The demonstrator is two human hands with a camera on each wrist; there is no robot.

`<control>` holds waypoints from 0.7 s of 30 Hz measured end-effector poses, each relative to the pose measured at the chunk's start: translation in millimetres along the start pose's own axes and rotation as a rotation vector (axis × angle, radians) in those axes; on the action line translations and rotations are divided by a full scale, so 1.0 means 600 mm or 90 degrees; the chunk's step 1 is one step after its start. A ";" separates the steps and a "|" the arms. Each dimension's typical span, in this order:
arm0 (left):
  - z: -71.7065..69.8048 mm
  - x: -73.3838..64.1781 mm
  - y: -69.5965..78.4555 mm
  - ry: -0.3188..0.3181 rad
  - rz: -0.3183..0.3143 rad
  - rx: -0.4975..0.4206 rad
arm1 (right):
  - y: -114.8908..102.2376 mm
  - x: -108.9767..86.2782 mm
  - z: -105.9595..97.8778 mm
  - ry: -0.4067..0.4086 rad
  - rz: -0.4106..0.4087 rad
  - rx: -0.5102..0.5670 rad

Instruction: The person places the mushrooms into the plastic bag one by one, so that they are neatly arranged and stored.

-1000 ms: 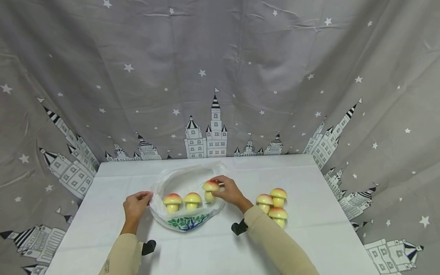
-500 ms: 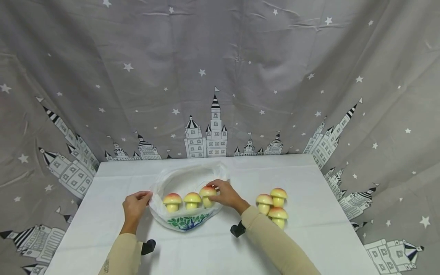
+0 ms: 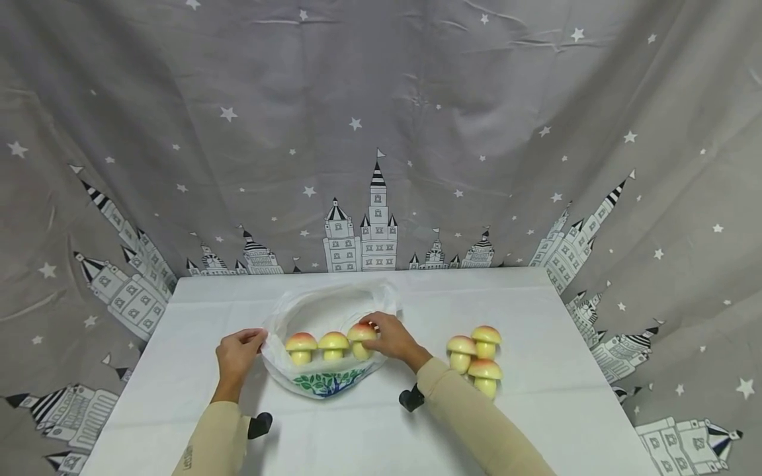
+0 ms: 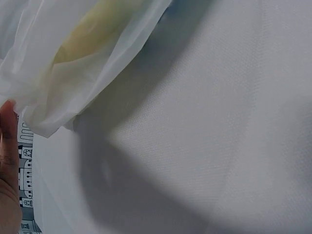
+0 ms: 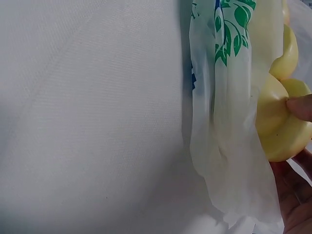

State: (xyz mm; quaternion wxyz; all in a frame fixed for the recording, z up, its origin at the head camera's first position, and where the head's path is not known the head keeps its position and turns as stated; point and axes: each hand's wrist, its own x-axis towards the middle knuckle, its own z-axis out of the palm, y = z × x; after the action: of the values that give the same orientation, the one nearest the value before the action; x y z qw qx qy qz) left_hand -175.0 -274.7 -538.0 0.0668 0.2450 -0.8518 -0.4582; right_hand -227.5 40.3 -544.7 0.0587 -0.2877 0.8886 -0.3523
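A white plastic bag with a green and blue tree print lies with its mouth spread wide. My left hand pinches the bag's left rim between thumb and fingers. Inside the bag three toy mushrooms stand in a row: a left mushroom, a middle mushroom and a right mushroom. My right hand grips the right mushroom by its cap and stem. In the right wrist view the thumb presses on that yellow mushroom, just past the bag's edge.
Right of my right forearm lie three more toy mushrooms in a tight cluster on the white table. A grey curtain printed with castles and stars hangs behind the table and along its sides.
My right hand has lowered the third mushroom and shifted it left, close beside the middle one in the bag. My left hand stays at the bag's rim.
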 end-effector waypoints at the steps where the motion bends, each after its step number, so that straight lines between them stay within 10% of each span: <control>1: 0.000 0.001 -0.001 -0.001 -0.001 0.001 | 0.000 0.001 0.001 -0.001 0.002 -0.004; 21: 0.002 0.003 -0.004 0.001 -0.009 -0.013 | -0.003 0.010 0.004 -0.039 0.013 -0.061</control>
State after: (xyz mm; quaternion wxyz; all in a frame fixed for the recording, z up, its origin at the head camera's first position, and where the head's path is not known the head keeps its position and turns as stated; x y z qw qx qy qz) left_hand -176.1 -275.5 -540.7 0.0669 0.2509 -0.8453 -0.4670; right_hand -230.8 34.9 -544.6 0.0758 -0.2918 0.9051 -0.2999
